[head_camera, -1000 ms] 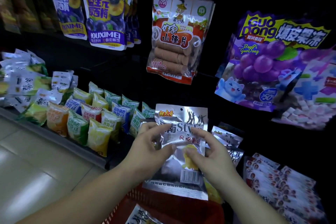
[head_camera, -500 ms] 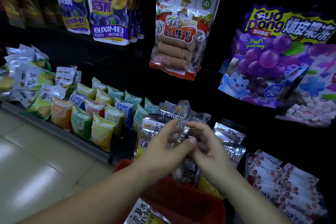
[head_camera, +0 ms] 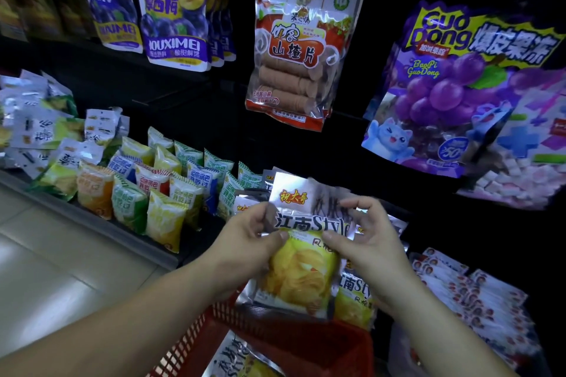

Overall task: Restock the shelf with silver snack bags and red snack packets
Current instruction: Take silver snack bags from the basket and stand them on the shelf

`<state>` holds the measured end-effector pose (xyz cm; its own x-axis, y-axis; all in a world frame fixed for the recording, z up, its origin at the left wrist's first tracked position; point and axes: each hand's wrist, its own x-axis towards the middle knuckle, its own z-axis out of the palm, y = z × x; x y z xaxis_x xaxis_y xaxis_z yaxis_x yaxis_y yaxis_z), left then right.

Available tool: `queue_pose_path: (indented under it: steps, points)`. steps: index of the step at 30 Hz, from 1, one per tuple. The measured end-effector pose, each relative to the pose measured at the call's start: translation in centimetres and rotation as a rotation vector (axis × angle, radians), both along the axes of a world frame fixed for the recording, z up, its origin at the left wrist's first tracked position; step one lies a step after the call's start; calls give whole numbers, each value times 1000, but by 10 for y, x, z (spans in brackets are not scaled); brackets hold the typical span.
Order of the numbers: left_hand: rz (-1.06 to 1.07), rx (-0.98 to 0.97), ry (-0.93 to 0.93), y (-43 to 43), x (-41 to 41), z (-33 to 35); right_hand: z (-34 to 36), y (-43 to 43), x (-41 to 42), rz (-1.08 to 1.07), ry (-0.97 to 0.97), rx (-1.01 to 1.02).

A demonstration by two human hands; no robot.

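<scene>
1. A person restocking a snack shelf holds one silver bag [head_camera: 298, 272] up in both hands. Its printed face is toward the camera and its long axis is upright, the top edge leaning slightly toward the shelf.
2. The left hand [head_camera: 254, 242] pinches the bag's left edge, thumb across the front and fingers out of sight behind. The right hand [head_camera: 367, 245] grips the right edge, thumb on the front and fingers curled over the upper corner.
3. The bag hangs over the red basket [head_camera: 306, 343], where a spare bag [head_camera: 235, 358] lies (only partly in view).
4. The relation that counts is that the shelf row [head_camera: 396, 225] of matching silver bags stands directly beyond the held bag, away from the person. The placing move looks like a short push forward and down, with the bag kept upright to match the row.
5. Neither hand is clearly nearer the row, so both would likely carry the bag in together.
6. The red packets [head_camera: 459, 294] lie to the right of that row, nearer the right hand, and none is in hand.
7. A lower bag [head_camera: 352, 297] shows just under the right hand, but it cannot be told whether it is held or stands on the shelf.
</scene>
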<state>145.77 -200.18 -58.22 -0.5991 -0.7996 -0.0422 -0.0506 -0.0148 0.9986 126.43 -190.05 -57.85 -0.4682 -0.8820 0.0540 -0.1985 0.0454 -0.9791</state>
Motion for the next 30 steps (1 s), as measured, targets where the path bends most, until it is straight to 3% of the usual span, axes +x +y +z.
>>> queue_pose_path:
  steps: [4, 10, 13, 16, 23, 26, 30]
  points:
    - [220, -44, -32, -7, -6, -4, 3, -1, -1, -152, 102, -44]
    - [42, -74, -142, -20, -26, -12, 2, -22, -9, -307, 209, -82]
    - [92, 15, -140, -35, -37, -16, -4, -43, -23, -400, 296, -37]
    - [145, -7, -193, -56, -52, -29, -21, -71, -45, -362, 375, -11]
    - [-16, -211, -464, -102, -97, -85, -93, -125, -92, -236, 258, 53]
    - [-21, -317, -577, -114, -110, -118, -122, -136, -98, -159, 203, 203]
    - [26, -321, -557, -126, -117, -144, -165, -134, -101, -77, 183, 411]
